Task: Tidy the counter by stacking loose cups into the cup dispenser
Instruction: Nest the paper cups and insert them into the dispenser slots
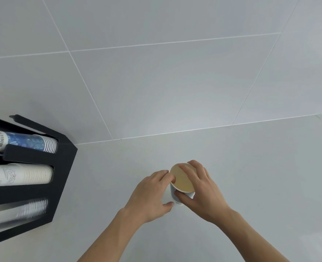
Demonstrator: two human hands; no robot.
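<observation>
1. Counter [251,186]: pale and running to a tiled wall [156,72]; it is carrying the rack at the left edge and the cup at centre.
2. Dispenser [61,167]: black, holding three stacks lying sideways with rims facing right: blue [31,141], white [24,175], clear [24,210]. These are looking already sorted.
3. Left hand [152,193]: fingers curling round the cup's side, gripping it.
4. Right hand [200,188]: fingers wrapping the rim, thumb pressing the wall, also gripping.
5. Cup [182,179]: standing upright on the counter, long axis vertical, mouth pointing up, well apart from the rack. Judged still waiting to be slotted; whether it is one cup or several nested is not clear.
</observation>
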